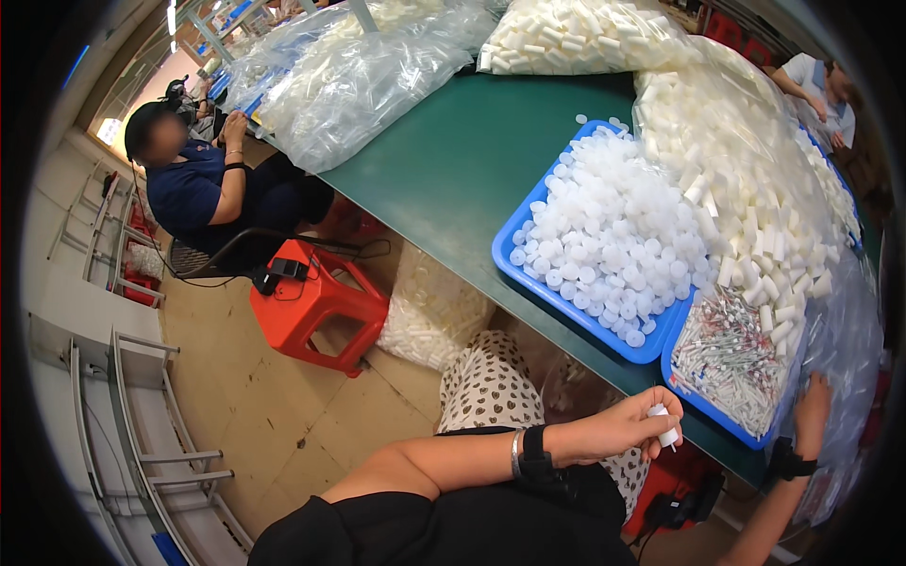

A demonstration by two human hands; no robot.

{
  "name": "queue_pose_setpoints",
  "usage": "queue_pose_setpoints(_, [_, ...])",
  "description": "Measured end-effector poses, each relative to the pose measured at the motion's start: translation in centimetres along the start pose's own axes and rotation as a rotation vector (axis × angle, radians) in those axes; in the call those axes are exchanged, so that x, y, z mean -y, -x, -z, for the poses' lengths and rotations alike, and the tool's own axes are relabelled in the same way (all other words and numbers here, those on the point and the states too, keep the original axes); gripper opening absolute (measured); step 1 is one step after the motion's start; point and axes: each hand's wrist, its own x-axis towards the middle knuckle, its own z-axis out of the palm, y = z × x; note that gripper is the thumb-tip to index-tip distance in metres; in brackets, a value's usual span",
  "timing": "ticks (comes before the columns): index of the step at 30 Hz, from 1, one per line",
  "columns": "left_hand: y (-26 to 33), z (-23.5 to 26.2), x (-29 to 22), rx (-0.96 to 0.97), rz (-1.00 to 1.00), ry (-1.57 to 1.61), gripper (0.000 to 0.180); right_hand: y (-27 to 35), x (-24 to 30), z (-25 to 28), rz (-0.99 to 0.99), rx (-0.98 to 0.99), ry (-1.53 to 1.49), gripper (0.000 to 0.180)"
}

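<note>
My left hand (618, 426) is closed round a small white plastic bottle (664, 426), pinching it in the fingers. A thin tip sticks out of its lower end. At the right, my right hand (812, 404) reaches up beside a clear plastic bag (838, 368); its fingers are partly hidden and I cannot see what they hold. Left of that hand, a blue tray (710, 413) carries many thin white sticks, some with red marks. A larger blue tray (505, 247) behind it is heaped with translucent round plastic discs (613, 226).
Big clear bags of white cylinders (746, 179) spill over the trays on the green table (425, 160). A red stool (316, 302) stands at the left, with a bag of white parts (429, 311) on the floor. A seated co-worker (203, 184) works farther back.
</note>
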Motion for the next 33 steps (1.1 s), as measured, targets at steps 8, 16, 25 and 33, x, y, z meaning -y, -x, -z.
queue_pose_setpoints(8, [0.2, 0.3, -0.3, -0.011, -0.008, 0.034, 0.022, -0.4, -2.4, -1.8, -0.176, 0.029, 0.064, 0.053])
queue_pose_setpoints(16, [-0.3, 1.4, 0.1, -0.052, -0.03, 0.045, 0.021, 0.3, -1.3, 1.5, -0.118, -0.089, -0.118, 0.037])
queue_pose_setpoints(25, [-1.5, -0.3, 0.4, 0.005, -0.085, 0.135, 0.017, 8.5, 19.4, 13.9, 0.196, -0.161, -1.227, 0.02])
queue_pose_setpoints(33, [-1.3, 0.2, 0.8, -0.086, -0.062, 0.187, 0.017, 11.0, 23.6, 12.5, 0.273, 0.133, -1.186, 0.026])
